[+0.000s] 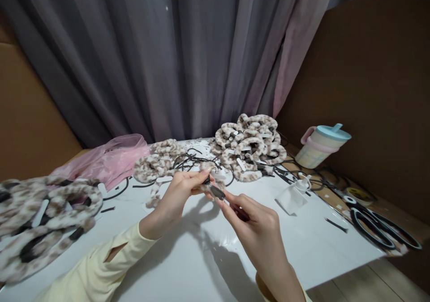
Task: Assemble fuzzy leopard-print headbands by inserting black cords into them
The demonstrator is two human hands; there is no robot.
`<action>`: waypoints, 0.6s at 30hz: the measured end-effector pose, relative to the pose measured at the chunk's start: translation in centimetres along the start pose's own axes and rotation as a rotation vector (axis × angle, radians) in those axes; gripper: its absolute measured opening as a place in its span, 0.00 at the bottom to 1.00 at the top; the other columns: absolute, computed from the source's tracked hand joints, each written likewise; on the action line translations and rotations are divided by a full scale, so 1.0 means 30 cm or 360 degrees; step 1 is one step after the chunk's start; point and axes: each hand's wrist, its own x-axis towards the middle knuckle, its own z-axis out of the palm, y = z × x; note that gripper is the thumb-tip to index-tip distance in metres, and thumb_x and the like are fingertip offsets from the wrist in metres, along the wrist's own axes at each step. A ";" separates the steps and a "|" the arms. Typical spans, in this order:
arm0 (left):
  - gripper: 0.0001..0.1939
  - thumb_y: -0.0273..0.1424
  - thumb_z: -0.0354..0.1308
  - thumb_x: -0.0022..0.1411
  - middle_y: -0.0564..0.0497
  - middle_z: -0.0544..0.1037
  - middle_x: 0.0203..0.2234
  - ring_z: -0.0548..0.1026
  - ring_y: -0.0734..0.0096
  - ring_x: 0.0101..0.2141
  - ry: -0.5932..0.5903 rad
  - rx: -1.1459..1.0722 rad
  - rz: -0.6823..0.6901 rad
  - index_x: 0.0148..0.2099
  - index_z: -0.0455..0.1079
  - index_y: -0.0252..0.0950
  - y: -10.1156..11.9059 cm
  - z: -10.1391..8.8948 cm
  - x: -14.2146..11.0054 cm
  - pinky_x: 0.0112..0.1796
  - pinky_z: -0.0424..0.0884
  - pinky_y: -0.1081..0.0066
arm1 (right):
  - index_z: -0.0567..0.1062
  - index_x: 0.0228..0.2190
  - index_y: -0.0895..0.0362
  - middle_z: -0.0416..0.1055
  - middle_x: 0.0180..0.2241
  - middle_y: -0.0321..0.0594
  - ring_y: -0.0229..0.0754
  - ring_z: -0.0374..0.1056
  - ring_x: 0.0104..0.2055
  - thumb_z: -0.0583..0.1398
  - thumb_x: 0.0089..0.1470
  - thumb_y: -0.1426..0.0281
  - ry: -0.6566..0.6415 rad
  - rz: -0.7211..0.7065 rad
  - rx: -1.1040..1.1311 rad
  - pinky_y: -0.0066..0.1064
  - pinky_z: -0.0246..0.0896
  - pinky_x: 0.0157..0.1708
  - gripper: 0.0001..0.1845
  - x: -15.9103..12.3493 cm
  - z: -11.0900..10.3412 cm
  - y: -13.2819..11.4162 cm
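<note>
My left hand (181, 192) is closed, thumb and fingers pinching a fluffy spotted band (208, 165) above the middle of the white table. A dark flat piece (217, 192) lies at the band's near side, between both hands. The fingertips of my right hand (257, 214) are pinched on its lower end; whether it is part of the band or a separate piece I cannot tell. Part of the band is hidden behind my left fingers. Just beyond my hands lie loose black strips (191, 159) and more spotted bands (152, 165).
Spotted bands are piled at the back (251, 145) and at the left (50, 221). A pink plastic bag (114, 156) lies back left. On the right are a small white bottle (294, 197), a cup with a blue lid (319, 147) and black-handled scissors (372, 223). A curtain (168, 60) hangs behind.
</note>
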 end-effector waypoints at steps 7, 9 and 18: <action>0.14 0.38 0.58 0.56 0.49 0.76 0.25 0.72 0.73 0.27 0.0027 -0.0044 -0.0032 0.30 0.75 0.31 -0.015 0.005 0.000 0.33 0.68 0.73 | 0.76 0.37 0.59 0.63 0.20 0.33 0.32 0.57 0.20 0.55 0.56 0.73 0.0011 -0.0072 -0.0050 0.23 0.53 0.19 0.09 -0.009 0.003 0.005; 0.14 0.38 0.58 0.56 0.49 0.76 0.25 0.71 0.73 0.27 0.0031 -0.0049 -0.0024 0.29 0.74 0.31 -0.023 0.008 0.001 0.35 0.68 0.74 | 0.75 0.36 0.59 0.64 0.20 0.34 0.32 0.58 0.20 0.55 0.56 0.73 0.0026 -0.0087 -0.0059 0.23 0.53 0.20 0.09 -0.011 0.008 0.007; 0.15 0.40 0.59 0.54 0.50 0.75 0.21 0.73 0.69 0.30 0.0132 0.0022 0.0021 0.26 0.74 0.33 -0.058 0.014 0.003 0.39 0.68 0.71 | 0.74 0.35 0.60 0.64 0.19 0.35 0.33 0.58 0.19 0.54 0.57 0.73 0.0083 -0.0157 -0.0198 0.25 0.53 0.18 0.09 -0.008 0.029 -0.003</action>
